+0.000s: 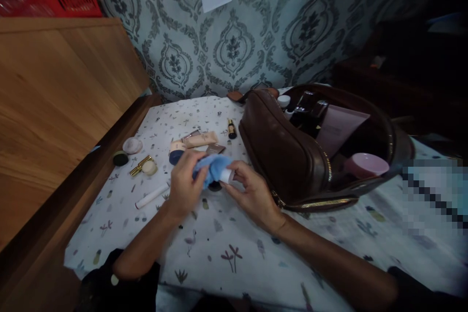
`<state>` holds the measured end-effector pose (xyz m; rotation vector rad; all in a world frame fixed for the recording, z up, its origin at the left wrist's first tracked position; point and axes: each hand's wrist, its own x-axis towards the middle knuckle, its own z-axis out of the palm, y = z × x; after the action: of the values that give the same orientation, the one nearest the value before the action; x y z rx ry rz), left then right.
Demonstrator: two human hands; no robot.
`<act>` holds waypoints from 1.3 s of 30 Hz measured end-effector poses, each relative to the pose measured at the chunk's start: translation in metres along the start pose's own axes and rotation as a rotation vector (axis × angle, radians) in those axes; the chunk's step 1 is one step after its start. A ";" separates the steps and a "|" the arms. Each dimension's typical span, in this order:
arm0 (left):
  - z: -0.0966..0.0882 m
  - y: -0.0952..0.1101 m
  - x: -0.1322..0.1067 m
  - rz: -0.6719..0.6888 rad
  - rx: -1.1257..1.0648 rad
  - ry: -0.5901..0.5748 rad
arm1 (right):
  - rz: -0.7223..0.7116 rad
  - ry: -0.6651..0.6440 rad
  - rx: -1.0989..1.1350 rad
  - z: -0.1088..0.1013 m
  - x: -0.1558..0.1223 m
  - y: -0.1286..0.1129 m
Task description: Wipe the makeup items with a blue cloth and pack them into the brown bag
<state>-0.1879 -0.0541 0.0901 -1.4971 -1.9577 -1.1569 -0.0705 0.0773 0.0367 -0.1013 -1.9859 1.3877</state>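
Note:
My left hand [186,183] is closed on a crumpled blue cloth [214,165], which presses against a small white container [227,176]. My right hand [254,194] pinches that container from the other side; its exact kind is partly hidden by the cloth. Just beyond my hands lie a beige tube [201,139], a beige tube with a dark blue cap [177,151] and a small grey-brown packet [215,149]. A dark round item [215,185] shows partly beneath the cloth. Left of my left hand lies a slim white stick [151,196].
An open brown leather bag [281,146] holds a pink tube [341,129], a pink bowl-shaped item [366,165] and several bottles. A small dark gold-capped bottle [231,129], a gold tube [141,165] and small jars [132,145] lie on the patterned cloth. A wooden panel [69,83] borders the left.

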 end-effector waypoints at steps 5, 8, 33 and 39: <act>0.007 0.015 -0.008 0.195 -0.010 -0.125 | -0.170 -0.068 -0.175 -0.006 -0.001 -0.004; 0.003 0.003 -0.003 0.065 0.028 -0.086 | -0.228 -0.107 -0.233 -0.007 -0.004 -0.004; -0.006 0.007 0.002 0.074 -0.087 -0.234 | -0.289 0.010 -0.234 -0.011 0.001 -0.009; -0.008 -0.004 0.005 -0.099 -0.040 -0.147 | -0.345 0.065 -0.253 -0.009 0.003 -0.011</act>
<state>-0.1943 -0.0585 0.0970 -1.5608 -2.1397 -1.1620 -0.0638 0.0812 0.0497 0.0779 -2.0033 0.9032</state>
